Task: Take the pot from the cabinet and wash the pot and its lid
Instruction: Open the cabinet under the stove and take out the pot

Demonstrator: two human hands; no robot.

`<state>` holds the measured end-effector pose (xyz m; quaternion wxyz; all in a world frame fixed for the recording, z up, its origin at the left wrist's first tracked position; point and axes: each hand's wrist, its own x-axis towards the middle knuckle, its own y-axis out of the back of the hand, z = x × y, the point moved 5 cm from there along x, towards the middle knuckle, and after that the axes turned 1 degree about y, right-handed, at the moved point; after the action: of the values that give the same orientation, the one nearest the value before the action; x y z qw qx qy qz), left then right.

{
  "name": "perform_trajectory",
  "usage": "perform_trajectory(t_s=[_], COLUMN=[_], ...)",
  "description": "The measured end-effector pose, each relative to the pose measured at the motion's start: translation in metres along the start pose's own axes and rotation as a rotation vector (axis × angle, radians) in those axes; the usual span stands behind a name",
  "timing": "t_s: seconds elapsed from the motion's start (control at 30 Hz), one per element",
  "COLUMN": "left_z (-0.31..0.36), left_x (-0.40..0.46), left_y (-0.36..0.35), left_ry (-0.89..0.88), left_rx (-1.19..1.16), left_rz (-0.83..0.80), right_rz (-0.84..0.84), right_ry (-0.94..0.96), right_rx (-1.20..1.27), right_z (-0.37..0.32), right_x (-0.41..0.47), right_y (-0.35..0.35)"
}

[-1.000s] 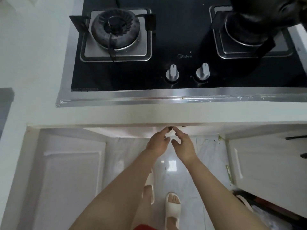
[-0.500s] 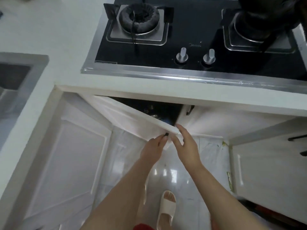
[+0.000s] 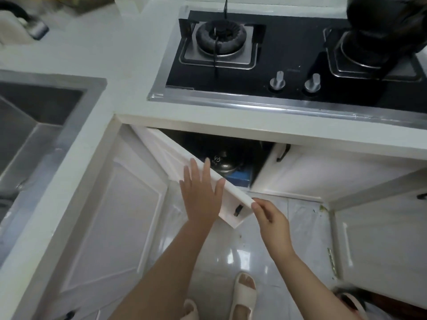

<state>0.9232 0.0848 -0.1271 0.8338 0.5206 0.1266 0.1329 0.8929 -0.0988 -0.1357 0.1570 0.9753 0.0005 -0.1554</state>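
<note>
So the white cabinet door (image 3: 184,167) under the hob is swung partway out, a flat glossy panel with a squared-off edge and a small dark handle (image 3: 238,210) near its free corner. The left hand (image 3: 201,197) is laid flat against the door's front with fingers spread wide, fingertips reaching over the top edge, not gripping anything. The right hand (image 3: 272,218) is pinching the door's free corner between thumb and fingertips, fingers curled narrow. Through the gap you can see the pot (image 3: 223,161) sitting inside the dark cabinet: a rounded, shiny metal dome shape with a black knob or emblem on top, looks like its lid is on, though most of the body is hidden by the door. It seems to rest on something blue and boxy (image 3: 240,176); can't tell what that is. Above, the smooth white bench (image 3: 129,56) carries a black glass gas hob (image 3: 288,56) with a steel rim, a ribbed round burner (image 3: 220,36) and two silvery knobs (image 3: 278,80). A big black rounded pan (image 3: 388,26) sits on the right-hand burner. Brushed steel sink (image 3: 34,125) off to the left. Floor is shiny pale tile (image 3: 231,252), with cream slide sandals (image 3: 243,296) at the bottom.
</note>
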Motion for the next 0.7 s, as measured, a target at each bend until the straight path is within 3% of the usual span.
perform_trajectory(t_s=[0.1, 0.3, 0.7], left_z=[-0.019, -0.060, -0.158], left_x=[-0.004, -0.023, -0.046], left_y=[0.007, 0.032, 0.104], left_ry=[-0.100, -0.167, -0.372], left_rx=[0.159, 0.184, 0.463], left_rz=[-0.102, -0.131, -0.131], right_rz=[-0.010, -0.093, -0.461], right_ry=[-0.013, -0.067, -0.191], right_rx=[0.045, 0.202, 0.309], right_z=[0.007, 0.015, 0.005], right_x=[-0.027, -0.082, -0.152], right_y=[-0.017, -0.064, -0.212])
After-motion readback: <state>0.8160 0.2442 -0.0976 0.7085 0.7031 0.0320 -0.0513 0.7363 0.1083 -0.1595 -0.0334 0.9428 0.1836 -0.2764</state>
